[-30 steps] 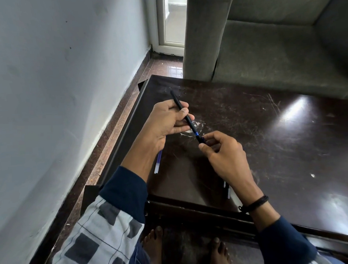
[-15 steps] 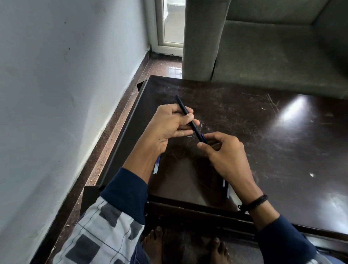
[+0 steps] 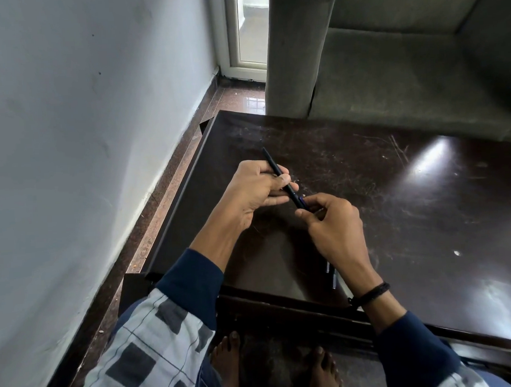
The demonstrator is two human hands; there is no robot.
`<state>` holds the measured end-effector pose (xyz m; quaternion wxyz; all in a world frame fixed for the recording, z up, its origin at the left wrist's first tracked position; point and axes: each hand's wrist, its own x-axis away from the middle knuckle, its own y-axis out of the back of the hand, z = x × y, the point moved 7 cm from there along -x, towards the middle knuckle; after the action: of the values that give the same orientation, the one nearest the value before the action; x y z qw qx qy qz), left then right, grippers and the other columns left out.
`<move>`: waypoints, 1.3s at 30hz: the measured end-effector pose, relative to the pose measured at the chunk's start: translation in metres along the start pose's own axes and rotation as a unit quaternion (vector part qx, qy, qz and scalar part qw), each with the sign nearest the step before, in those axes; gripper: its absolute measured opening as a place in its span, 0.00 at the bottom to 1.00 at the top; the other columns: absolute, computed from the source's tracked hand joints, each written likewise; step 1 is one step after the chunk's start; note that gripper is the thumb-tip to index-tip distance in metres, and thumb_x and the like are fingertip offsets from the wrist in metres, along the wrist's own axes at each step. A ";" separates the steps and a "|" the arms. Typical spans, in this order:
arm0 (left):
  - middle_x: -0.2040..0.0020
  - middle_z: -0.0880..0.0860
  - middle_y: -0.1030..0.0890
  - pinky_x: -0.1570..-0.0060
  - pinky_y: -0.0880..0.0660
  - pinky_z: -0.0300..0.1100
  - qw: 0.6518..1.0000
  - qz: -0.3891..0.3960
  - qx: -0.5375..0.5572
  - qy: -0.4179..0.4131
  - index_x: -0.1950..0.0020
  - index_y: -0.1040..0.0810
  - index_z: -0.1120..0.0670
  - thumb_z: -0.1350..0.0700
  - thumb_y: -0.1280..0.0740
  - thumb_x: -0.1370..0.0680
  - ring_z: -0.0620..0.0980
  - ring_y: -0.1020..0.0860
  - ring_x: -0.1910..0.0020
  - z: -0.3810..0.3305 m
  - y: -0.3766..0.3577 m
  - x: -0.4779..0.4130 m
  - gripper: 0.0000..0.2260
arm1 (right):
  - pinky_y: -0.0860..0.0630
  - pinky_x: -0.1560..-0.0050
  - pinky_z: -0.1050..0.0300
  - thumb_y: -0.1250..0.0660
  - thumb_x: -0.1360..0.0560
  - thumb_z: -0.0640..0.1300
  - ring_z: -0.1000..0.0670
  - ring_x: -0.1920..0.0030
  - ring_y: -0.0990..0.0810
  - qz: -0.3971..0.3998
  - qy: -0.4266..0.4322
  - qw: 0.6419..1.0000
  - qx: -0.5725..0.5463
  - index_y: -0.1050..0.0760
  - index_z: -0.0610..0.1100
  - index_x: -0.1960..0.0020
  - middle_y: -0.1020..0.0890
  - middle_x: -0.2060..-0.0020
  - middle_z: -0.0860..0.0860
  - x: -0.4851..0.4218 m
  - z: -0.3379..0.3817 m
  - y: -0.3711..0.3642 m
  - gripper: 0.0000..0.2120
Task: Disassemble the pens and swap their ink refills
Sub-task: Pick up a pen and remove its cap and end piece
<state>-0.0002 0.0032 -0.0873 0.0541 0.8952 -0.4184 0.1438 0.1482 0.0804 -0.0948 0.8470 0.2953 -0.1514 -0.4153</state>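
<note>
— Hands: our left hand [image 3: 257, 190] grips the black pen [image 3: 269, 160] by its barrel; our right hand [image 3: 332, 221] pinches its near end, where blue shows.
— It's dropped slightly since a second ago (we judge the swap unfinished), above the bench [image 3: 396, 186]; loose parts [image 3: 335, 278] wait by our wrist.

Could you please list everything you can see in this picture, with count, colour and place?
pen: one, black with a blue bit at its near end, held between both hands above the table
small pen pieces: count unclear, pale, on the table, partly hidden by the right wrist
table: one, dark brown, in front of the person
sofa: one, grey-green, beyond the table
wall: one, white, on the left
wristband: one, black, on the right wrist
feet: two, bare, on the floor
left hand: one, holds the pen's middle
right hand: one, pinches the pen's near end
</note>
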 end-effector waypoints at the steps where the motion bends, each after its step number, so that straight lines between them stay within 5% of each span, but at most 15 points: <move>1: 0.55 0.58 0.13 0.58 0.16 0.40 1.000 -0.001 0.003 -0.001 0.49 0.20 0.58 0.66 0.32 0.19 0.47 0.13 0.58 0.000 0.000 0.000 0.04 | 0.21 0.55 0.50 0.26 0.22 0.45 0.54 0.61 0.21 -0.003 0.002 1.000 0.001 0.16 0.51 0.47 0.19 0.64 0.57 0.000 0.000 0.000 0.05; 13: 0.52 0.61 0.14 0.61 0.17 0.38 1.000 -0.001 -0.007 0.005 0.47 0.20 0.61 0.66 0.33 0.18 0.46 0.13 0.60 0.002 -0.005 0.001 0.03 | 0.30 0.64 0.64 0.25 0.23 0.43 0.58 0.64 0.23 -0.014 0.006 1.000 0.015 0.15 0.48 0.49 0.20 0.64 0.58 0.002 -0.001 0.005 0.04; 19: 0.52 0.61 0.15 0.61 0.17 0.38 1.000 0.003 0.001 0.003 0.47 0.21 0.60 0.67 0.33 0.18 0.46 0.13 0.58 0.002 -0.009 0.002 0.03 | 0.26 0.56 0.55 0.25 0.24 0.43 0.52 0.61 0.20 -0.026 0.009 0.999 0.024 0.15 0.48 0.50 0.20 0.65 0.58 0.001 -0.001 0.006 0.04; 31: 0.49 0.62 0.14 0.57 0.16 0.40 0.999 -0.013 0.046 0.001 0.42 0.19 0.63 0.65 0.30 0.20 0.48 0.14 0.56 -0.001 -0.001 0.001 0.07 | 0.27 0.59 0.62 0.25 0.23 0.47 0.58 0.58 0.20 -0.011 0.008 1.000 0.018 0.15 0.55 0.48 0.16 0.61 0.57 -0.006 -0.002 0.015 0.05; 39: 0.43 0.55 0.16 0.56 0.18 0.37 0.984 -0.145 0.100 -0.033 0.28 0.25 0.57 0.61 0.29 0.20 0.50 0.16 0.46 -0.018 0.059 -0.005 0.20 | 0.22 0.49 0.52 0.24 0.24 0.46 0.52 0.53 0.19 -0.034 -0.015 0.999 0.040 0.14 0.52 0.46 0.17 0.58 0.57 -0.013 -0.007 0.022 0.07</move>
<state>-0.0517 -0.0273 -0.0730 -0.0292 0.9513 -0.2696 0.1464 0.1574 0.1043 -0.0869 0.8176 0.3277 -0.1700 -0.4418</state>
